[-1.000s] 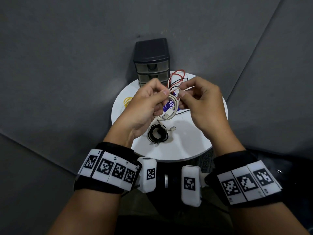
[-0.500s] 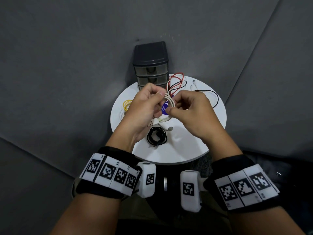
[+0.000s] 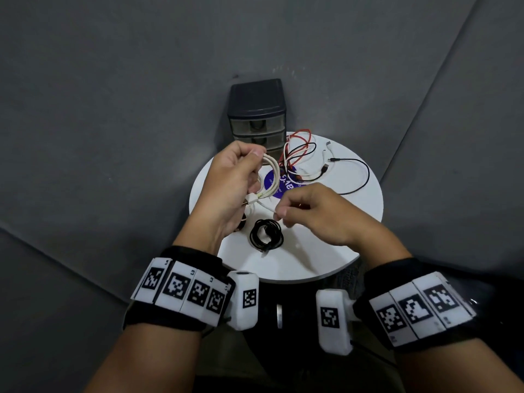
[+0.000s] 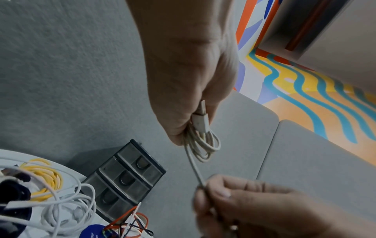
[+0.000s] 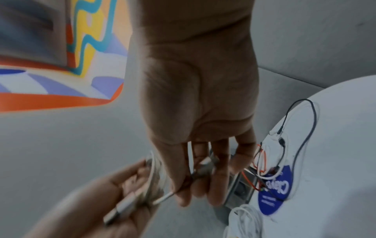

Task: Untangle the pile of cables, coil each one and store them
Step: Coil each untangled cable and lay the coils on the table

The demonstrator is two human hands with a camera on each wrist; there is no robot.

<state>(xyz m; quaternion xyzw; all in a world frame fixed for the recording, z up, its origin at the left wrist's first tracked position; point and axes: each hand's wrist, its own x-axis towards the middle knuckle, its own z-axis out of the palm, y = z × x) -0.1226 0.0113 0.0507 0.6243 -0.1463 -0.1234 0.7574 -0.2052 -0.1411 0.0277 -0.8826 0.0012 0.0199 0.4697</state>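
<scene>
A person's left hand (image 3: 232, 180) is gripping a half-wound coil of off-white USB cable (image 3: 269, 177) above a round white table (image 3: 326, 262), fingers curled around the loops and one plug (image 4: 200, 123) tucked against the palm. The right hand (image 3: 314, 214) is pinching the cable's free tail (image 3: 266, 207) between thumb and forefinger, drawing it taut just below the coil.

On the table, a finished black coil (image 3: 266, 235) is lying near the front edge, a yellow cable (image 4: 45, 178) is sitting at the left side, and a loose tangle of red, black and white cables (image 3: 306, 160) is spreading across the back, beside a dark three-drawer organizer (image 3: 256, 114) standing at the table's far edge. Its drawers appear closed.

The cable looks light, thin and limp, with enough spring in its jacket that the loops will likely fan open if the left hand's hold is eased. Its smooth sheath is probably a little slippery, so the tail is best held close to the coil and wrapped around the bundle's waist to lock it. The plugs are the stiff, fragile ends; sharp bends where cord meets plug should be avoided. The coil itself is best taken across all its loops at once, as the left hand is doing.
</scene>
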